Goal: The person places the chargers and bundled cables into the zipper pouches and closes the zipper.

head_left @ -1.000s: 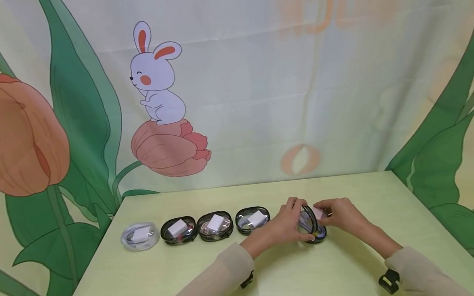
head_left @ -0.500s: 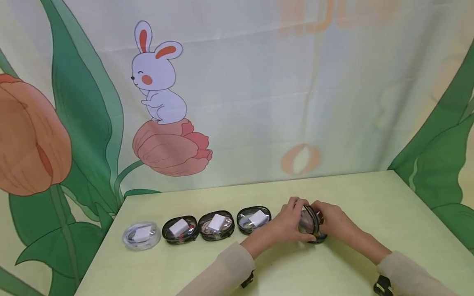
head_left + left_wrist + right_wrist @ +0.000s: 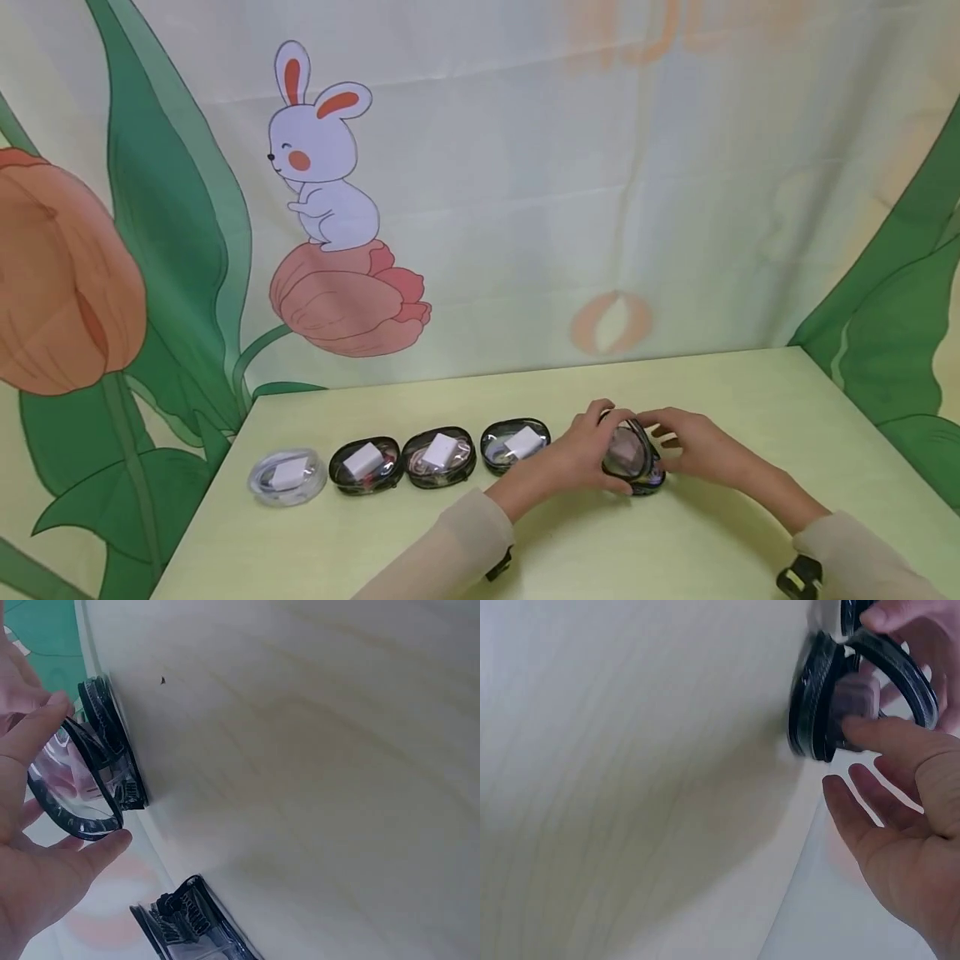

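A small clear zip pouch with black trim [image 3: 648, 482] stands on the table at the right end of a row, its lid raised. My left hand [image 3: 573, 458] holds that lid between thumb and fingers, tilted up. At the pouch's mouth is my right hand [image 3: 705, 450], its fingers spread and apart from one another. In the right wrist view, one digit touches or nearly touches a pale pinkish block like a charger plug [image 3: 855, 696] inside the pouch. A coloured cable shows partly beneath the lid; the rest of the contents is hidden.
Left of the hands stand three similar black-trimmed pouches, namely a near one [image 3: 514, 446], a middle one [image 3: 437, 458] and a farther one [image 3: 365, 465], each showing a white block. A clear-trimmed pouch [image 3: 287, 478] ends the row. Behind the table [image 3: 720, 383] hangs a printed curtain [image 3: 487, 250].
My right hand went to the pouch with the pinkish block, reached in under the lid, then drew back rightward with its fingers spread. The lid has turned slightly in my left hand.
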The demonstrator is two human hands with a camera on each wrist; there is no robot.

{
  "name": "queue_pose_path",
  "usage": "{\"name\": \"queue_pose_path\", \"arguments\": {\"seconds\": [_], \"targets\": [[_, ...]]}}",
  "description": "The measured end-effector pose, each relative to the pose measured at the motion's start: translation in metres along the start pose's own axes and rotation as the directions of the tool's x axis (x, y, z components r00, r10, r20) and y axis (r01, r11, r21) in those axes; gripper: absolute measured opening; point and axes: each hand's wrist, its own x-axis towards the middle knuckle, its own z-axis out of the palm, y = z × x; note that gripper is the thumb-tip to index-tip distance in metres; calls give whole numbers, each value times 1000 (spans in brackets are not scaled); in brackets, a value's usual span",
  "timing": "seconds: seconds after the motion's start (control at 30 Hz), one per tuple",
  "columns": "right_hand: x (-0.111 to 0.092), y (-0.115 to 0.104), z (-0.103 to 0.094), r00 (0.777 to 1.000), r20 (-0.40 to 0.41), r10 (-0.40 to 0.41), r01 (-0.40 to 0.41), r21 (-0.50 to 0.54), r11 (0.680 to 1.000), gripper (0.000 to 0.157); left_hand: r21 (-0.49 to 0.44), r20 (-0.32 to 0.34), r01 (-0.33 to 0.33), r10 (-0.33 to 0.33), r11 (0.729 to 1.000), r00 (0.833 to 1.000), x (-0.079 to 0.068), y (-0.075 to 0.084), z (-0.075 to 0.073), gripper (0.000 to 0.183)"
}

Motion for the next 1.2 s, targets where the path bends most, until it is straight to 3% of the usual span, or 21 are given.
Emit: {"name": "queue_pose_path", "arguments": {"seconds": [0.2, 0.6, 0.83, 1.03, 1.1, 1.2], "targets": [[-1, 9, -3, 998, -39, 54, -56, -35, 998, 56, 96, 28, 38, -41, 995, 999, 2, 9, 3, 96], [-5, 22, -5, 997, -23, 75, -77, -81, 994, 49, 319, 58, -71, 55, 945, 997, 9, 16, 5, 85], [-6, 29, -4, 999, -25, 39, -40, -33, 999, 22, 292, 48, -79, 68, 953, 997, 9, 15, 7, 83], [-8, 29, -3, 998, -23, 66, -65, 37, 997, 20, 265, 36, -82, 75, 961, 997, 9, 15, 10, 81], [-9, 30, -3, 998, -10, 66, -66, 42, 997, 18, 289, 51, -85, 74, 954, 996, 9, 17, 10, 80], [-9, 31, -3, 997, -14, 78, -78, 14, 997, 11, 377, 97, -113, 82, 919, 992, 9, 22, 13, 82]]}}
